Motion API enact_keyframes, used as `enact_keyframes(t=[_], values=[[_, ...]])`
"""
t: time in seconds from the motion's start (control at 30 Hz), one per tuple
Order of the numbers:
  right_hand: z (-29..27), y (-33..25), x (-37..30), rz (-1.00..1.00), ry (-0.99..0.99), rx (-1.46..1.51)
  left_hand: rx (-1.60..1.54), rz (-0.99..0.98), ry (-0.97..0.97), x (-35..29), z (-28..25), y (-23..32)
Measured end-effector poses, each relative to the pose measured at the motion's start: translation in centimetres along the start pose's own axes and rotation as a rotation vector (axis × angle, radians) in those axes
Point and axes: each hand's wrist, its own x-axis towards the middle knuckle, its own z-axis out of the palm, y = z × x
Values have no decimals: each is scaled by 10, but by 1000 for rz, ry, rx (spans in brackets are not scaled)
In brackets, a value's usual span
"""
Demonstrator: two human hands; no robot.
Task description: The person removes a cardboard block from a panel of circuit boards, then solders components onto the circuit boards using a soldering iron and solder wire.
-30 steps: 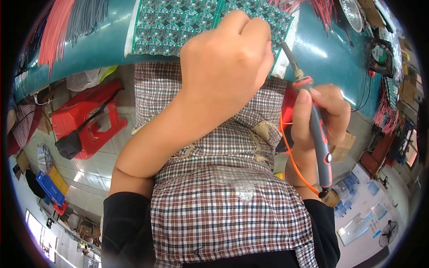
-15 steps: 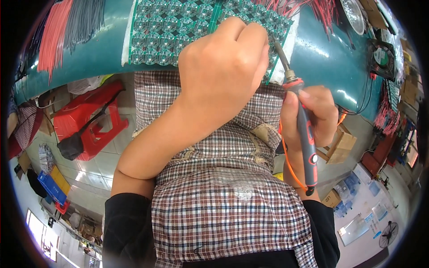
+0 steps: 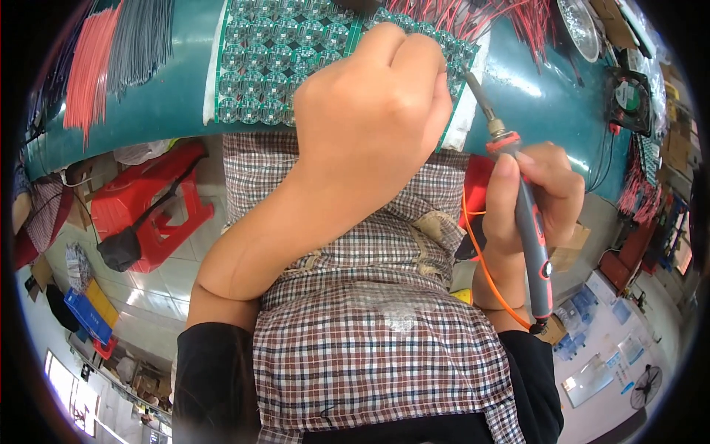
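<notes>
My right hand (image 3: 551,189) grips a black and red soldering iron (image 3: 531,229) with its metal tip pointing up and to the left. The tip ends near the right edge of a green panel of round circuit boards (image 3: 266,66) on the table. Over the panel's right half, my left hand (image 3: 373,111) is closed in a pinch, back of the hand up. Its fingertips are turned away, so what they hold, if anything, is hidden. An orange cable (image 3: 484,270) hangs from the iron's lower end.
Bundles of red wires (image 3: 92,70) and grey wires (image 3: 140,44) lie on the green tabletop (image 3: 192,111) at left. More red wires (image 3: 529,22) spread behind the panel. A metal dish (image 3: 579,29) and a small black fan (image 3: 629,100) stand at right. A red stool (image 3: 148,214) is below left.
My right hand has moved the soldering iron to the right, away from my left hand. My left hand stays almost still. A dark object now shows at the top edge above the panel.
</notes>
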Motion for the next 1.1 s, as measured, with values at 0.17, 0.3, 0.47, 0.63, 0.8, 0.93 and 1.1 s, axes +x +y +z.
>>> enact_keyframes(t=[0.17, 0.3, 0.47, 0.63, 0.8, 0.93, 1.1], values=[[4, 4, -1, 11, -7, 10, 9, 0, -3, 4, 3, -1], [7, 7, -2, 23, 11, 17, 16, -6, -18, 5, 4, -2], [9, 6, -2, -8, -13, -25, 18, 3, -7, 5, 4, -2], [13, 0, -2, -39, -53, -125, 16, 19, -16, 5, 6, -5], [12, -1, 1, -19, -33, -94, -2, 40, -11, 6, 4, -5], [9, -2, 4, 3, -38, -83, -8, -9, -53, 2, -8, -1], [2, -1, 2, -50, 23, -52, -38, -58, -42, -2, -15, -4]])
